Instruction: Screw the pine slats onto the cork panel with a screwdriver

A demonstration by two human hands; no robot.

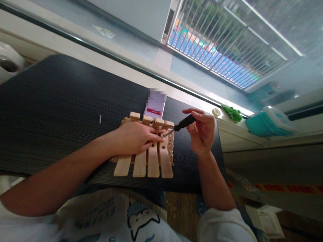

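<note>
Pale slatted wooden rack (147, 158) of 4 flat slats lies on the dark wood-grain table (50, 111), at its near edge toward the right corner; the slats' long axis runs from the near edge toward the far edge.

Left hand (133, 138) lies flat over the slats, fingers extended toward the right, pressing the rack down; it grasps nothing.

Right hand (202, 131) is closed on a black-handled screwdriver (182, 125), just right of the rack. The tool's shaft slants left and down, tip at the rightmost slat, touching or just short of it beside the left fingertips.

A small loose metal screw (100, 119) lies well apart, left of the rack. A small white-and-red box (154, 106) stands just beyond the rack's far end.
</note>
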